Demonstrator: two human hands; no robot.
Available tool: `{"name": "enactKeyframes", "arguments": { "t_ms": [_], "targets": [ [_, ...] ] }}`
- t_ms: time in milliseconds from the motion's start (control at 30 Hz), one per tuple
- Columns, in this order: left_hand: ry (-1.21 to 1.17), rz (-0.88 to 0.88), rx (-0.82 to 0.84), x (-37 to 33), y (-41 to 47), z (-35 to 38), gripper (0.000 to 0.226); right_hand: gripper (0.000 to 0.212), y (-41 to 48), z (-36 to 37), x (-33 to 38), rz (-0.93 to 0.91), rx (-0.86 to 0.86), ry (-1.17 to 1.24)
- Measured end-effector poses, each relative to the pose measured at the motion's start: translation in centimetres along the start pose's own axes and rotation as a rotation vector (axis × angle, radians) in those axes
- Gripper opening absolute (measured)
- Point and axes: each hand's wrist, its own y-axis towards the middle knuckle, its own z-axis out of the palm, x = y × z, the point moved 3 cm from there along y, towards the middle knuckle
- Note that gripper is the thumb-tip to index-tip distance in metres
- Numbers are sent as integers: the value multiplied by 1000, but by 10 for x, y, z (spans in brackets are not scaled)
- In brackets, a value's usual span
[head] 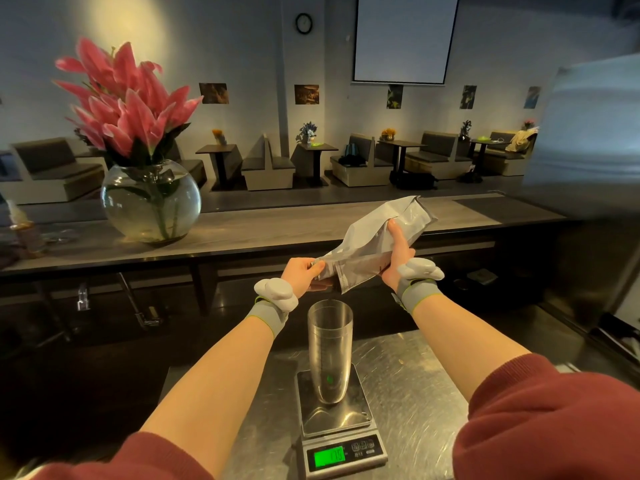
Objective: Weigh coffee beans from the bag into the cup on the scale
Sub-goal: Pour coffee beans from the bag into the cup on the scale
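A grey foil coffee bag is held tilted above the counter, its mouth pointing down and left over the cup. My left hand pinches the bag's mouth end. My right hand grips the bag's middle from below. Under the mouth, a tall clear cup stands upright on a steel scale, whose green display is lit. I cannot see beans in the cup or falling from the bag.
The scale rests on a steel worktop. Behind it runs a raised wooden bar counter with a round glass vase of pink lilies at left. A large blurred steel appliance stands at right.
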Motion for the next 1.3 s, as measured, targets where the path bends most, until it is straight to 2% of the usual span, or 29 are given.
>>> {"name": "enactKeyframes", "arguments": {
  "t_ms": [133, 367, 500, 600, 667, 767, 1000, 1167, 1300],
  "targets": [
    [-18, 7, -6, 1, 1, 0, 32, 130, 0, 0, 1, -13, 19, 16],
    [-41, 0, -5, 1, 3, 3, 32, 137, 9, -1, 0, 6, -1, 10],
    [-40, -1, -8, 0, 5, 5, 31, 111, 7, -2, 4, -15, 18, 60],
    [-36, -8, -5, 1, 6, 4, 31, 104, 9, -4, 4, -14, 15, 58],
    [-25, -6, -3, 2, 6, 4, 32, 108, 5, -3, 6, -14, 24, 63],
    [-25, 3, -10, 0, 5, 4, 32, 131, 2, -2, 5, 3, 24, 24],
    [-31, -1, 13, -1, 5, 2, 31, 124, 0, -4, 7, -5, 34, 6],
    [-27, 19, 0, -2, 5, 3, 31, 136, 3, -3, 6, -4, 25, 3],
    [-41, 21, 1, -2, 5, 3, 30, 133, -2, -2, 8, 0, 27, 13]
  ]
}}
